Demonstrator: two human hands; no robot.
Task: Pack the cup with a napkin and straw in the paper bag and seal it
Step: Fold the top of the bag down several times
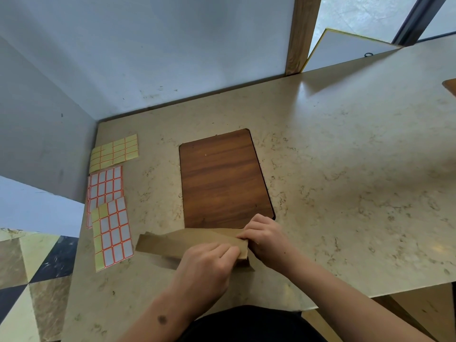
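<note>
Viewed through the head camera, I read the scene from left to right. Far to the left of my left hand (207,265), 3 label sheets lie flat on the marbled table (345,193): a yellow sheet (114,153) farthest from me, a white sheet with orange grid lines (104,187) nearer, and a third white-and-yellow sheet (112,233) overlapping the second one's near edge. The paper bag (172,243), brown and folded flat along its top, stretches from just right of that third sheet to the space between my 2 hands. My left hand lies on the bag's near side, fingers curled over the folded strip and gripping it near its right end. Beyond both hands, a dark wooden board (222,178) lies flat on the table, its near edge hidden behind the bag. My right hand (266,240) meets the bag's right end, fingers bent and pinching the fold opposite the left fingers, so that the 2 hands nearly touch there. I cannot tell what the bag contains. Far to the right of my right hand, a brown corner (450,86) shows at the frame edge.
</note>
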